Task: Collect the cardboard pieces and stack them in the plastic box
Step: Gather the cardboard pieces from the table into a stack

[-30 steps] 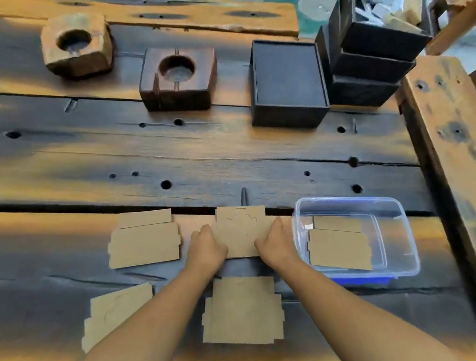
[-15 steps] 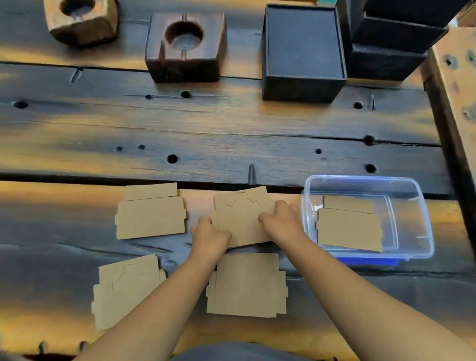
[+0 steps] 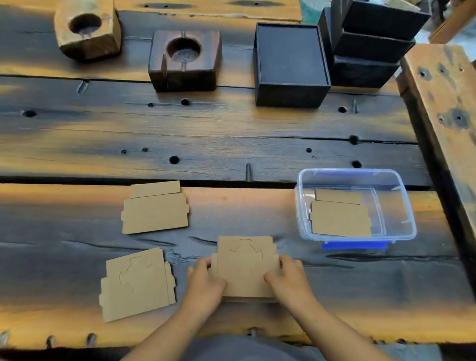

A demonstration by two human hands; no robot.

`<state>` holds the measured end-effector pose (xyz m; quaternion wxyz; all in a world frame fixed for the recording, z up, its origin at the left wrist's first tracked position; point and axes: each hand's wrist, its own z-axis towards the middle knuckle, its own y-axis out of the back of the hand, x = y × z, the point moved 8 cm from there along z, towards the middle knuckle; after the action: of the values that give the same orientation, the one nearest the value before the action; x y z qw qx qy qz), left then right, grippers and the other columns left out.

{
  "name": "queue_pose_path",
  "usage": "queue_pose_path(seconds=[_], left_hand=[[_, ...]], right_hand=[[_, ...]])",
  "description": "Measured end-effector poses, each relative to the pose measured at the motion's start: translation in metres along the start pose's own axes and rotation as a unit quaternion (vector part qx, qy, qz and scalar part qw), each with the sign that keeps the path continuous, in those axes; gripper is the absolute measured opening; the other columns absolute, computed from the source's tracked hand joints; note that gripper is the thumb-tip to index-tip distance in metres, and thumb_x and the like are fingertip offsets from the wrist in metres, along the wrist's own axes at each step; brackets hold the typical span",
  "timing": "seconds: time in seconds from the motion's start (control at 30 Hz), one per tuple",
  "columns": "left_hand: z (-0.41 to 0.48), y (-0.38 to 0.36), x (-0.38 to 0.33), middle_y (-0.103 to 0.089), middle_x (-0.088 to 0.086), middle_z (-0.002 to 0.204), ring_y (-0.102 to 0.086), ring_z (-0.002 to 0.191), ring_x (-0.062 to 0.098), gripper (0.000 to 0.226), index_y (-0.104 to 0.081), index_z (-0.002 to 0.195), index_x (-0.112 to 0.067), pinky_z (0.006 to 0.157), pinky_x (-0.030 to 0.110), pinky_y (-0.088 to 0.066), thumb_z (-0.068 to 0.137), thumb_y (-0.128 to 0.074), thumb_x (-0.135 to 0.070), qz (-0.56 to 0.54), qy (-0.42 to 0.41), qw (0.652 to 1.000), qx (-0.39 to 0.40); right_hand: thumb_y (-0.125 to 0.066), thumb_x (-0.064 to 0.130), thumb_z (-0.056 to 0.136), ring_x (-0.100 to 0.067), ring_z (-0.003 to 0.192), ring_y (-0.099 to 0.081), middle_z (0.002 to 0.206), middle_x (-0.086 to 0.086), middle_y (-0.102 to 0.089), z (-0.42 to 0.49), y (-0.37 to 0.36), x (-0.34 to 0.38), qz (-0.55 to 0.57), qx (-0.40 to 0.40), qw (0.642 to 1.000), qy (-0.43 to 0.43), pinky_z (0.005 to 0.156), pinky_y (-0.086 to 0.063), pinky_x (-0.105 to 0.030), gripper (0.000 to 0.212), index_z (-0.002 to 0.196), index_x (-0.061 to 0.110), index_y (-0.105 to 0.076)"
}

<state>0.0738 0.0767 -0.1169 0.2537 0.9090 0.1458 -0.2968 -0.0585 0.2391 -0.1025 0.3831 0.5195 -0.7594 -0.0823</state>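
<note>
- Plastic box [image 3: 395, 181]: clear, blue clasp at its near wall; stands on the desk [image 3: 225, 128] to the right of the hands; already holds cardboard lying flat on its floor [image 3: 340, 218], one piece or a few stacked, the count not readable; much of the floor to the right is bare.
- Held cardboard piece [image 3: 247, 263]: flat, with a cut curved outline on its face; gripped at its left edge by the left hand [image 3: 205, 283] and at its right edge by the right hand [image 3: 288, 278], both closed on it; it sits over another piece, of which only the left and bottom edges show under it [image 3: 243, 297]; whether the two are lifted or resting on the desk cannot be told.
- Far-left piece [image 3: 155, 211]: loose on the desk, well apart from the box; untouched.
- Near-left piece [image 3: 137, 285]: loose on the desk, just beside the left hand; untouched.
- Judged progress: early to middle; part of the stock is boxed; the pair under the hands is being gathered and is not yet in the box; two pieces at left remain to be collected.
- Unrelated stock at the far edge: two wooden blocks with round holes [image 3: 186, 59]; dark boxes [image 3: 290, 63].
</note>
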Motion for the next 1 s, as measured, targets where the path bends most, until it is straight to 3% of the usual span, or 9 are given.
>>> queue_pose_path(seconds=[0.2,0.33,0.37,0.47,0.57,0.67,0.8,0.9,1.0], left_hand=[[-0.008,-0.009,0.02,-0.047,0.01,0.121,-0.059,0.103,0.024,0.048,-0.052,0.129,-0.022,0.096,0.036,-0.049,0.083,-0.056,-0.006,0.036,0.006,0.997,0.071],[-0.006,-0.011,0.023,-0.058,0.01,0.121,-0.058,0.082,0.009,0.047,-0.052,0.131,-0.016,0.061,0.017,-0.047,0.087,-0.058,-0.003,0.008,0.014,0.997,0.079],[-0.005,-0.007,0.023,-0.059,0.009,0.119,-0.058,0.083,0.01,0.046,-0.052,0.131,-0.015,0.062,0.019,-0.046,0.087,-0.058,-0.004,0.0,0.021,0.998,0.058],[-0.002,0.002,0.021,-0.055,0.009,0.122,-0.058,0.106,0.021,0.051,-0.048,0.136,-0.015,0.085,0.031,-0.047,0.087,-0.06,-0.009,0.009,0.031,0.999,0.01],[-0.003,-0.006,0.016,-0.061,0.014,0.125,-0.061,0.112,0.03,0.048,-0.05,0.13,-0.012,0.101,0.043,-0.049,0.083,-0.06,-0.006,-0.009,0.046,0.998,0.029],[-0.006,-0.018,0.01,-0.067,0.013,0.121,-0.064,0.108,0.029,0.036,-0.054,0.118,-0.011,0.093,0.047,-0.053,0.083,-0.061,-0.004,-0.044,0.071,0.996,0.036],[-0.015,-0.038,0.004,-0.068,0.005,0.119,-0.063,0.092,0.016,0.031,-0.06,0.12,-0.014,0.059,0.028,-0.044,0.089,-0.059,-0.011,-0.083,0.108,0.989,0.06],[-0.023,-0.035,0.006,-0.069,0.005,0.116,-0.064,0.098,0.021,0.028,-0.061,0.117,-0.016,0.063,0.03,-0.046,0.089,-0.058,-0.011,-0.11,0.117,0.986,0.039],[-0.028,-0.017,0.009,-0.07,0.007,0.117,-0.066,0.105,0.026,0.032,-0.063,0.117,-0.015,0.068,0.032,-0.052,0.086,-0.059,-0.007,-0.137,0.103,0.985,0.014]], right_hand=[[-0.058,0.013,0.084,-0.032,0.113,-0.052,0.119,-0.015,-0.048,-0.005,-0.011,-0.015,-0.017,0.004,1.0,-0.016,0.097,-0.044,-0.033,0.034,0.117,0.005,-0.057],[-0.056,0.01,0.083,-0.024,0.103,-0.05,0.111,-0.012,-0.054,-0.003,-0.004,-0.022,-0.018,0.005,1.0,0.003,0.088,-0.043,-0.03,0.022,0.105,0.01,-0.059],[-0.057,0.009,0.083,-0.023,0.103,-0.049,0.106,-0.009,-0.054,-0.002,-0.001,-0.023,-0.017,0.001,1.0,0.006,0.086,-0.042,-0.029,0.019,0.102,0.012,-0.058],[-0.059,0.011,0.082,-0.026,0.107,-0.055,0.11,-0.009,-0.055,0.001,0.008,-0.032,-0.001,-0.008,1.0,-0.003,0.086,-0.045,-0.03,0.027,0.108,0.009,-0.059],[-0.061,0.015,0.08,-0.024,0.089,-0.055,0.112,-0.016,-0.058,0.005,0.013,-0.039,0.008,-0.008,1.0,-0.021,0.073,-0.04,-0.029,0.019,0.098,0.007,-0.057],[-0.061,0.011,0.08,-0.022,0.089,-0.061,0.107,-0.012,-0.064,0.01,0.011,-0.041,0.079,0.015,0.996,-0.045,0.068,-0.045,-0.031,0.021,0.101,0.008,-0.06],[-0.059,0.011,0.083,-0.012,0.076,-0.056,0.096,-0.005,-0.065,0.016,0.01,-0.034,0.129,0.037,0.989,-0.065,0.058,-0.04,-0.027,0.007,0.09,0.013,-0.058],[-0.059,0.014,0.085,-0.02,0.087,-0.059,0.104,-0.006,-0.062,0.018,0.011,-0.025,0.091,0.054,0.993,-0.053,0.068,-0.044,-0.03,0.012,0.098,0.014,-0.059],[-0.059,0.017,0.085,-0.02,0.089,-0.058,0.111,-0.009,-0.062,0.015,0.005,-0.011,0.068,0.07,0.995,-0.035,0.06,-0.041,-0.028,0.027,0.111,0.008,-0.06]])
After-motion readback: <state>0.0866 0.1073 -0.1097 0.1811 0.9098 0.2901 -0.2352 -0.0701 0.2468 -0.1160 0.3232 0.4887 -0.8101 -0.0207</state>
